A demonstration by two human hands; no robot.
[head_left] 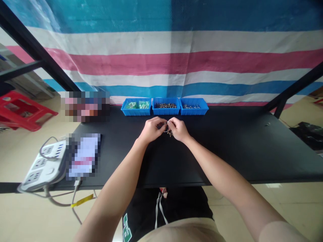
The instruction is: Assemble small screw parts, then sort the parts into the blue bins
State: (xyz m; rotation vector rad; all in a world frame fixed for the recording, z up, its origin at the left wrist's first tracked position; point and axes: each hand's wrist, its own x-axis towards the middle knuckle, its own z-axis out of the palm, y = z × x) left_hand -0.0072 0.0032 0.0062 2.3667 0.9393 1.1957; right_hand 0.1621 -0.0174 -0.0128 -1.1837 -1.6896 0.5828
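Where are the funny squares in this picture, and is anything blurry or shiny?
Head view: square blocks cover the flat thing on the left and a patch behind it; head view: the small metal pieces at the left hand and right hand look too tiny and soft to make out; head view: a bright patch shines on the floor at lower right.

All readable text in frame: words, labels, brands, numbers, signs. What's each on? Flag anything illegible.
None reads with confidence.
Green patch on the black shorts: pale lettering, too blurred.
Dark marks at the left edge, below the red stool: letter-like, cut off, unreadable.
Pale sticker on the stool: too small.
Pixelated rectangle: nothing legible.
Blue bins: no lettering visible.
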